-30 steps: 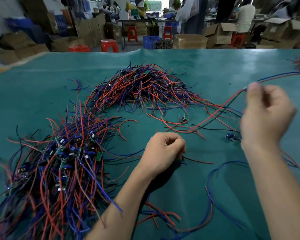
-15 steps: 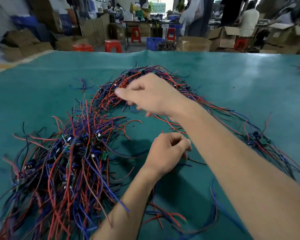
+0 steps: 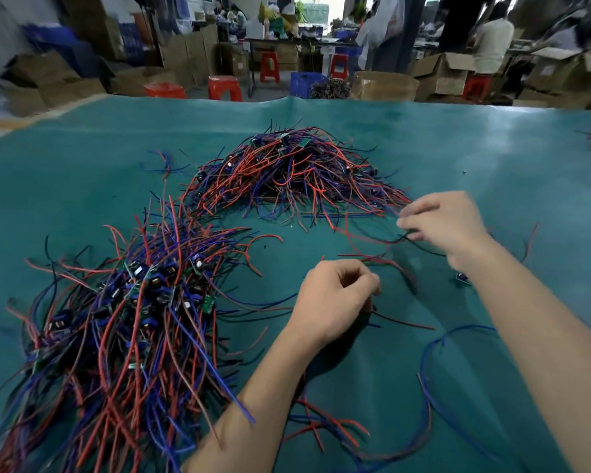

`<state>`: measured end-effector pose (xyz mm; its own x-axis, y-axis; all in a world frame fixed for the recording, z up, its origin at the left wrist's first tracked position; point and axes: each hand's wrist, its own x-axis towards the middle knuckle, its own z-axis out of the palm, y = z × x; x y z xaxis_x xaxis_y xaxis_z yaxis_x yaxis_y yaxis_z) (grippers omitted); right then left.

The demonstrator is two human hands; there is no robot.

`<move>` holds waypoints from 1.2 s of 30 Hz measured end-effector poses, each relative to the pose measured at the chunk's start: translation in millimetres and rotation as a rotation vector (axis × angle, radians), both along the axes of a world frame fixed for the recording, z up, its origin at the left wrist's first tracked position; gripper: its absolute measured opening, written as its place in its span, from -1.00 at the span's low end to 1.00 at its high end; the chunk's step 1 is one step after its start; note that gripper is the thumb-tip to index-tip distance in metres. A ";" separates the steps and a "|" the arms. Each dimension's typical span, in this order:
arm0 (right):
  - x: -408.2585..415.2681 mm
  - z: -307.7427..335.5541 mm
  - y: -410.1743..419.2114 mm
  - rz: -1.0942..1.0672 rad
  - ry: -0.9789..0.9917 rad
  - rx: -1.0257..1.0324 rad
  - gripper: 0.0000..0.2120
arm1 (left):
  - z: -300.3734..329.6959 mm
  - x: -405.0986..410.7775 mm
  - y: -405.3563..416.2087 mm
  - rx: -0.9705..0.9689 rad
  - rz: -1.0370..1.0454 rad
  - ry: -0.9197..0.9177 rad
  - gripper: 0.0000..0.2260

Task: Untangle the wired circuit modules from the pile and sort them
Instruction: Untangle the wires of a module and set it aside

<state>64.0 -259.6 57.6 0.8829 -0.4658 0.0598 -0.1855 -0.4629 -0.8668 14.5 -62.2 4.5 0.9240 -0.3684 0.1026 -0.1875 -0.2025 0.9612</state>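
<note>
Between the far tangled pile (image 3: 294,175) and the near sorted heap (image 3: 123,319), the left hand (image 3: 335,302) pinches thin wires to anchor them; the right hand (image 3: 447,227) pinches a dark lead (image 3: 389,240), likely drawing it free.

Wide desk covered in teal cloth (image 3: 82,186), with two tangled piles of red-and-blue wired circuit modules (image 3: 287,175) (image 3: 123,319) plus loose wires (image 3: 437,339).

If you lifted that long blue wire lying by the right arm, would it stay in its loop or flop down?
The long blue wire would probably flop: it lies in a loose curve on the teal table cover, so it looks bendy, not stiff. It seems thin, so likely light. Its lower end runs among red wires, so it might snag and drag them along.
</note>
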 end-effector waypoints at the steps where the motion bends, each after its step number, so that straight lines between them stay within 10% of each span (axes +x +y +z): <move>1: -6.3 2.4 -2.8 -0.008 -0.085 0.188 -0.82 | -0.2 -0.2 -0.1 -0.009 0.001 0.007 -0.84; 10: -69.9 10.7 15.6 0.179 -0.206 1.076 -0.82 | -1.0 0.5 0.3 -0.139 0.011 0.039 -0.88; 23: -70.7 -27.7 53.2 0.184 -0.238 0.528 -0.84 | -1.7 -0.9 3.4 -0.210 -0.047 0.017 -0.90; 31: -67.6 -29.2 40.5 0.260 -0.173 0.676 -0.94 | -5.8 3.0 4.7 -0.128 -0.069 0.001 -0.81; 36: -63.8 -33.2 30.1 0.151 -0.302 0.175 -0.82 | -5.9 4.0 5.0 -0.153 -0.081 0.012 -0.82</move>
<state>0.3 -229.6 24.4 0.8970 -0.3579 0.2595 0.1500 -0.3058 -0.9402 18.5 -57.2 -1.4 0.8935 -0.4226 0.1519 -0.1853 -0.0387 0.9819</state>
